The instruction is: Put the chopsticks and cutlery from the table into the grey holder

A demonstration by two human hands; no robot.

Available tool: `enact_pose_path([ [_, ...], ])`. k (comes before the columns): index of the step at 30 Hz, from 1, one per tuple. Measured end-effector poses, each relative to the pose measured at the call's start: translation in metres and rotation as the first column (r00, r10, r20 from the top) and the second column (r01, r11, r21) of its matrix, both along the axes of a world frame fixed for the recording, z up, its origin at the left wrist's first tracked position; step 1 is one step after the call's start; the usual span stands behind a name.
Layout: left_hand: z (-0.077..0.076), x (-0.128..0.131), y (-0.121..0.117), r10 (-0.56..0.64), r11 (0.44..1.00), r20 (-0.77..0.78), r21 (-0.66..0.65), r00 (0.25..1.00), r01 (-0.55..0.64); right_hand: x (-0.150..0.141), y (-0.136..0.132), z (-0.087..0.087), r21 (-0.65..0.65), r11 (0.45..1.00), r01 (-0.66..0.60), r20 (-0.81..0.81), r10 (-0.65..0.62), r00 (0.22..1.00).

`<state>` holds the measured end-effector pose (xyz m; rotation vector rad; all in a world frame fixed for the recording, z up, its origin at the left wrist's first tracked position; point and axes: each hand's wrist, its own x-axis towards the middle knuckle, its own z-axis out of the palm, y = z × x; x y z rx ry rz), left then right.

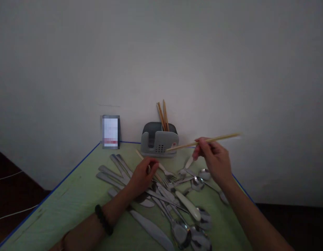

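Note:
My right hand [215, 158] is closed around a pale wooden chopstick [224, 136], held nearly level above the table's right side. Its thin left end crosses in front of the grey utensil holder [166, 141]. Several chopsticks [165, 116] stand upright in the holder's right compartment. My left hand [144, 174] is low over the cutlery pile, thumb and fingers curled together; what they hold, if anything, is hidden. Beside its fingertips lies a white-handled fork [168, 173], and another chopstick [139, 154] shows behind the hand. Under the left wrist are several metal handles [109, 177].
Spoons [197, 183] lie right of the pile, with more spoons [180, 232] at the front. A table knife [153, 230] and a cream-handled utensil [189, 205] are nearby. A lit phone [110, 131] stands upright at the back left. Behind the green table [72, 195] rises a wall [161, 52].

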<state>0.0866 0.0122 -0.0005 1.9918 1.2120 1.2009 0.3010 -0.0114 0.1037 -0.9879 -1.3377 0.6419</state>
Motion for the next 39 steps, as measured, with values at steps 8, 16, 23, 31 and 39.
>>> enact_pose_path([
  [8,0.0,0.001,-0.001,-0.038,0.999,-0.047,0.03,0.998,0.039,-0.012,0.037,0.07,0.342,0.926,0.161,0.268,-0.261,0.927],
  [16,0.001,0.001,-0.002,-0.06,0.998,-0.052,0.021,0.997,0.061,-0.052,0.106,0.054,0.208,0.965,0.159,0.854,-0.259,0.452],
  [23,0.0,0.002,-0.001,-0.039,0.999,-0.049,0.027,0.998,0.041,-0.062,0.122,0.044,0.036,0.986,0.166,0.947,-0.086,0.308],
  [31,-0.002,0.001,0.0,-0.013,0.999,-0.092,0.039,0.996,0.017,-0.042,0.058,0.007,0.311,0.935,0.17,0.692,-0.345,0.633],
  [39,0.001,0.0,-0.006,0.117,0.982,-0.37,0.18,0.922,-0.052,-0.026,0.015,-0.091,0.011,1.0,0.006,0.666,-0.011,0.746],
])
